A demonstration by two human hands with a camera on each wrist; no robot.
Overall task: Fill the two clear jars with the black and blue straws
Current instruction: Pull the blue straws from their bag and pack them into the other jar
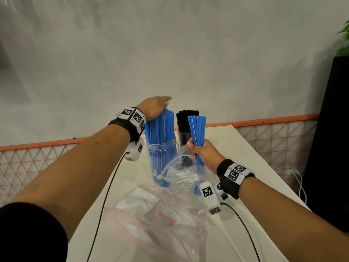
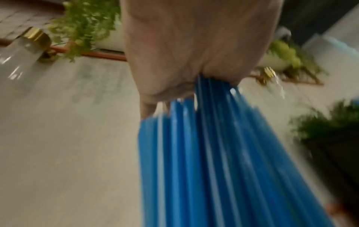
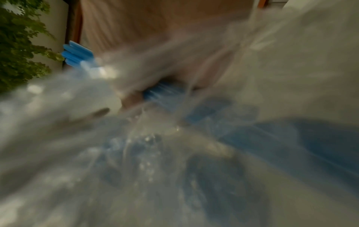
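A clear jar (image 1: 162, 148) full of upright blue straws (image 1: 160, 127) stands mid-table. My left hand (image 1: 154, 106) lies flat on their tops, fingers straight; the left wrist view shows the palm (image 2: 194, 46) pressing the blue straws (image 2: 204, 153). Behind it to the right, a second clear jar (image 1: 182, 138) holds black straws (image 1: 186, 120). My right hand (image 1: 202, 151) grips an upright bundle of blue straws (image 1: 198, 129) whose lower end is inside a clear plastic bag (image 1: 181, 173). In the blurred right wrist view the bundle (image 3: 77, 53) sticks out past the bag (image 3: 272, 61).
A flat plastic bag with pink print (image 1: 160, 220) lies on the white table (image 1: 236, 144) in front of the jars. Sensor cables run off both wrists. An orange-railed mesh fence (image 1: 273, 140) lines the far side. A dark planter (image 1: 328, 148) stands at right.
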